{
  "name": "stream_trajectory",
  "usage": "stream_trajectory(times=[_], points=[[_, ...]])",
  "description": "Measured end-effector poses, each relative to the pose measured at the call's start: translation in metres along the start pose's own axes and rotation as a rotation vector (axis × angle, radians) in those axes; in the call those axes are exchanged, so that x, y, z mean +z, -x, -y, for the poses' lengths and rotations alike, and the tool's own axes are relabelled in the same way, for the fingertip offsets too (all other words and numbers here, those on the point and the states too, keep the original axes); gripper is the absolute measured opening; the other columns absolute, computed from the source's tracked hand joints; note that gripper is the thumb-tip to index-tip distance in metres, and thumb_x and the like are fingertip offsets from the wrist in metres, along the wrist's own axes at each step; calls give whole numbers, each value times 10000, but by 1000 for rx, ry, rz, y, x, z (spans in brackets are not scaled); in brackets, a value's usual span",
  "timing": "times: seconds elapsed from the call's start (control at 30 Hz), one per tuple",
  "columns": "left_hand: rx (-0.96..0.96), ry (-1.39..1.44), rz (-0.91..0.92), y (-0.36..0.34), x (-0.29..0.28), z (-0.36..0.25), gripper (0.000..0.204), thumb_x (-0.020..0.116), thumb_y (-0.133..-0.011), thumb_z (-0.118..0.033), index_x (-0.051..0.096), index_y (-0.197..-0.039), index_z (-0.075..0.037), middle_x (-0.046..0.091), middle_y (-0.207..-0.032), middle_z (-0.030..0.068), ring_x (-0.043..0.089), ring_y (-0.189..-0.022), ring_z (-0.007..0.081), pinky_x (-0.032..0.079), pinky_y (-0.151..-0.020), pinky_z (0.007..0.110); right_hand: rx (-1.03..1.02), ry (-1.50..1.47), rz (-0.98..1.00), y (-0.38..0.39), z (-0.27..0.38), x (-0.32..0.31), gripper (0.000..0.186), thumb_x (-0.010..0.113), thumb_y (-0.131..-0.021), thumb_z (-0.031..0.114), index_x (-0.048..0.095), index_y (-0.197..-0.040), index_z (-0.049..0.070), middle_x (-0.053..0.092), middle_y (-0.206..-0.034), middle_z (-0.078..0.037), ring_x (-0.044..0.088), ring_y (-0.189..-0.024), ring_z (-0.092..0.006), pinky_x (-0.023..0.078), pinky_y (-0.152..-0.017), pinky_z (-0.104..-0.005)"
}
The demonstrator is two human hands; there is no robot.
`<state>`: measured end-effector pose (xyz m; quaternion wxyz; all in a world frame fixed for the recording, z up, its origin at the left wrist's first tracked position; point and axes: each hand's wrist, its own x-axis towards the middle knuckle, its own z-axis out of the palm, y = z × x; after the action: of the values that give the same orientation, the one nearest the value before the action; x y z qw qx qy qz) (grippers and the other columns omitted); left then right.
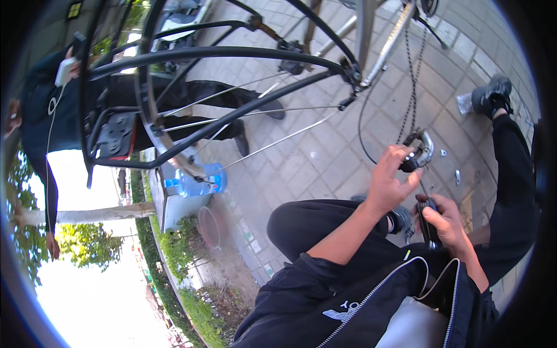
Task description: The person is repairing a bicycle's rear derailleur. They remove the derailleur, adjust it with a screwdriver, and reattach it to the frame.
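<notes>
My left hand (390,178) reaches up and pinches a silver and black derailleur (421,148) that hangs on the bicycle chain (409,87). The chain drops from the frame of an upturned bicycle (371,64). Just below, my right hand (448,225) grips a black tool handle (429,223), thumb on top, pointing up toward the derailleur. Both hands are over my bent knee in black trousers (307,223).
The bicycle's rear wheel (174,87) with its spokes fills the upper left. Another person in dark clothes (40,110) stands at left holding a phone. A blue water jug (197,182) sits by a planter. Small metal parts (458,176) lie on the paving near my shoe (492,93).
</notes>
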<state>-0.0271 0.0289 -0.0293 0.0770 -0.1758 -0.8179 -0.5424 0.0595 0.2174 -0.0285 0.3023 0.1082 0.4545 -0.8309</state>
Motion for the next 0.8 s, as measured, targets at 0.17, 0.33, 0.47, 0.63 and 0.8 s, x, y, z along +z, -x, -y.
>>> stream_trajectory(times=[0.17,0.33,0.47,0.63,0.8], points=[[-50,33,53,-6,-1,-16,440,744,-756,-60,594,-1169,-32,583,-1043,111,596,-941,264,489,-841,338,235,-986,314,-3,-40,-27,616,454,-1027,472,515,-1288,-84,697,-984,-239,677,-602,-316,546,-535,-410],[60,-2,37,3,4,-4,439,734,-774,-61,582,-1184,-23,570,-1088,126,592,-970,271,491,-863,343,90,-39,-10,-4,-15,-19,564,350,-1081,451,533,-1298,-37,671,-785,-141,588,-506,-180,500,-491,-315],[-60,-17,82,6,11,-10,437,741,-790,-77,577,-1193,-32,578,-1092,130,590,-978,283,493,-863,347,61,37,-59,-2,-18,-25,545,375,-1068,497,587,-1263,34,550,-592,-49,507,-419,-153,437,-414,-298],[-18,3,43,1,15,-21,425,737,-799,-78,577,-1190,-33,575,-1079,117,585,-975,279,487,-861,355,387,-793,205,4,-8,-29,681,333,-1032,615,574,-1255,18,582,-632,-83,511,-402,-185,445,-400,-325],[9,-41,49,3,19,-25,428,736,-788,-74,574,-1182,-31,567,-1048,122,579,-962,288,483,-853,354,-24,-138,-251,18,-9,-10,506,500,-1030,417,499,-1312,-2,582,-774,-57,553,-571,-142,484,-534,-295]])
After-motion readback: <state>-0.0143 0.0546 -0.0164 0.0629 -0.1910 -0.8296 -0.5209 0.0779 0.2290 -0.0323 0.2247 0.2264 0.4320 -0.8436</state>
